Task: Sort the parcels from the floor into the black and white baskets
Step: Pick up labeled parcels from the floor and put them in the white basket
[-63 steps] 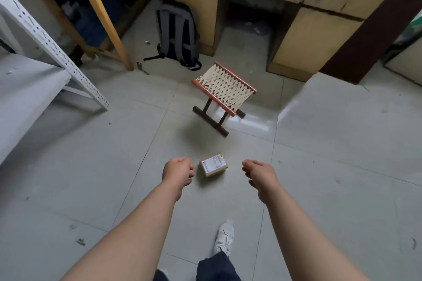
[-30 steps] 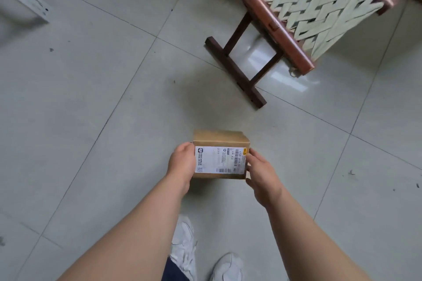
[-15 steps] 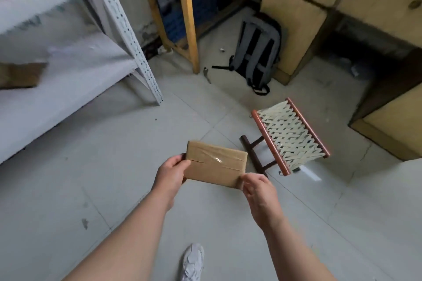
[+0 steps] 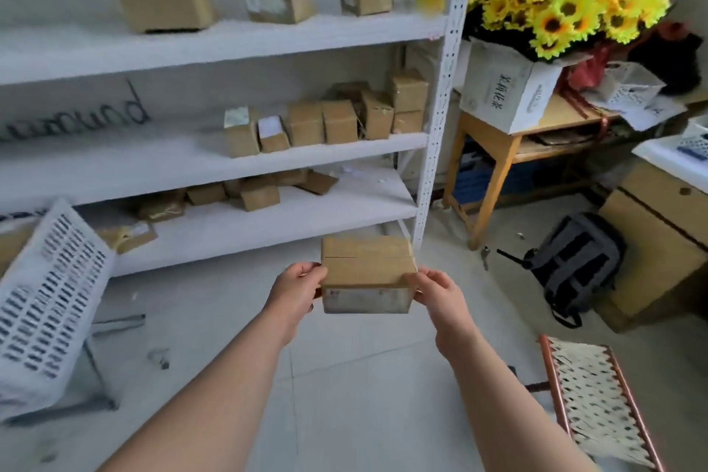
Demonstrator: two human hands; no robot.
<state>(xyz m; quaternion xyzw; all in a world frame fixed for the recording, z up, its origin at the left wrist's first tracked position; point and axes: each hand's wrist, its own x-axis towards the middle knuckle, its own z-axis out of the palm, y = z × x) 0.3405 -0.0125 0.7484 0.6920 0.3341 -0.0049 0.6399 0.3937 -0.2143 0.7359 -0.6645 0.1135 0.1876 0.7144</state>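
A small brown cardboard parcel (image 4: 366, 262) with a white label on its near face is held in the air in front of me. My left hand (image 4: 297, 289) grips its left end and my right hand (image 4: 440, 289) grips its right end. A white perforated basket (image 4: 46, 312) stands tilted on a metal stand at the left edge. No black basket is in view.
A white metal shelf rack (image 4: 237, 149) with several brown parcels fills the back. A wooden table (image 4: 498, 149) carries a white box and yellow flowers. A grey backpack (image 4: 578, 261) leans on a cabinet at the right. A woven stool (image 4: 597, 402) stands at the lower right.
I picked the parcel off the floor with both hands and lifted it. My view has swung up and left from the floor to the shelf rack and the white basket.
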